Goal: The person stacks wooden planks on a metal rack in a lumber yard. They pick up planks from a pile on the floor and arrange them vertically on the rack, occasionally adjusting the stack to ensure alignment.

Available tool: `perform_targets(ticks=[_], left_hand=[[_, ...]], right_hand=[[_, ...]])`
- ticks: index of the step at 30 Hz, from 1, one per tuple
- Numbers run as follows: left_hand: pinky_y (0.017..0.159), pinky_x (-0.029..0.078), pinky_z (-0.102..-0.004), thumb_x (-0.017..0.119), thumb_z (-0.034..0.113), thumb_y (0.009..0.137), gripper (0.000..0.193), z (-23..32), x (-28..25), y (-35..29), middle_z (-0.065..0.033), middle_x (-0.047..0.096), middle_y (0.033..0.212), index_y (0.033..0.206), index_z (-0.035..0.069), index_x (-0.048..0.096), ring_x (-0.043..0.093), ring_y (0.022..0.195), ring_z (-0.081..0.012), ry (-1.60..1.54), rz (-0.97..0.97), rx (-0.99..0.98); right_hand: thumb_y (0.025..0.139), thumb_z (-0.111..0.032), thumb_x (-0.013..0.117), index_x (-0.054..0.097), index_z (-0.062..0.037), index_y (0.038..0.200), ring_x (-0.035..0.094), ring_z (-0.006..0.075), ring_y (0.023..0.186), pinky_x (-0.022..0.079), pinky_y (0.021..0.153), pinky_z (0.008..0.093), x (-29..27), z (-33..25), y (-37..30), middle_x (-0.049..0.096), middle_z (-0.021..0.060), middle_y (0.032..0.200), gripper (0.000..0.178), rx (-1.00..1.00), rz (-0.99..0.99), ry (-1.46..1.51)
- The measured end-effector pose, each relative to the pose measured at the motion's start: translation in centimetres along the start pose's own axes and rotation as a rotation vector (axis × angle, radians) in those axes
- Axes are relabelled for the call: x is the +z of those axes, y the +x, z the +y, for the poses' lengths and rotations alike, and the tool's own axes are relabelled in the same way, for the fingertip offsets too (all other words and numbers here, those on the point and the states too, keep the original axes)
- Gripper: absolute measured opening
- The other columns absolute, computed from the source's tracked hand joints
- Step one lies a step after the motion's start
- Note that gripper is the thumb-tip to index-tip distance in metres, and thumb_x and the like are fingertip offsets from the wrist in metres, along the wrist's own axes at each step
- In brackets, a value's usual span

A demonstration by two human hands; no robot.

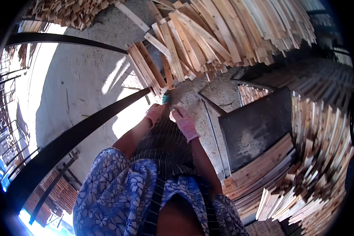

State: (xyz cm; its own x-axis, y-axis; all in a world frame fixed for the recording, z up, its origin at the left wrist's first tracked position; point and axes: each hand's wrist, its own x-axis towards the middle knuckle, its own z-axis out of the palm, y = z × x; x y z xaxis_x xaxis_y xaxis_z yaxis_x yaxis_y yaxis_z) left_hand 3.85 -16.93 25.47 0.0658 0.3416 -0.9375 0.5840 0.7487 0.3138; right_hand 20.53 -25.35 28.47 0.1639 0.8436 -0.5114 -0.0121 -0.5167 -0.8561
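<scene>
Both hands wear pink gloves and are close together in front of a dark striped apron [161, 137]. My left hand [155, 113] is closed, knuckles up, right beside a small teal thing with a dark end [166, 98]. Whether it grips that teal thing or only overlaps it in view, I cannot tell. A little to the right, my right hand [183, 122] has its fingers curled and drawn together toward the left one. What lies inside its fingers, if anything, is hidden. Beyond the hands, a few narrow wooden boards [145, 67] lie at the near end of a large pile.
A broad heap of loose wooden planks [240, 31] spreads across the far side. On the right stand a dark metal panel [257, 126] and stacked slats [322, 137]. A dark metal beam [78, 135] crosses on the left above the sunlit concrete floor [78, 86].
</scene>
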Motion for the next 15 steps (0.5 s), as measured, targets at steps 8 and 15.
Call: perform_targets(ticks=[8,15], left_hand=[[0.072,0.058,-0.0341,0.054,0.026,0.102,0.03,-6.6,-2.1,12.3,-0.0081,0.059,0.105,0.125,0.008,0.056,0.065,0.092,-0.0192,-0.413,-0.071,-0.118],[0.086,0.053,-0.0374,0.062,0.037,0.092,0.048,-2.6,2.1,31.4,-0.0138,0.065,0.109,0.13,0.009,0.057,0.065,0.099,-0.0294,-0.307,0.113,0.139]], right_hand=[[0.095,-0.039,0.06,0.064,-0.0022,0.125,0.066,0.0352,0.11,0.05,0.096,0.0387,2.1,5.4,16.2,0.069,0.0227,0.115,0.048,0.161,-0.232,-0.579],[0.088,-0.042,0.07,0.026,-0.0139,0.156,0.053,0.0421,0.126,0.047,0.102,0.0515,3.6,7.6,39.6,0.046,0.0256,0.143,0.086,-0.055,0.065,-1.143]])
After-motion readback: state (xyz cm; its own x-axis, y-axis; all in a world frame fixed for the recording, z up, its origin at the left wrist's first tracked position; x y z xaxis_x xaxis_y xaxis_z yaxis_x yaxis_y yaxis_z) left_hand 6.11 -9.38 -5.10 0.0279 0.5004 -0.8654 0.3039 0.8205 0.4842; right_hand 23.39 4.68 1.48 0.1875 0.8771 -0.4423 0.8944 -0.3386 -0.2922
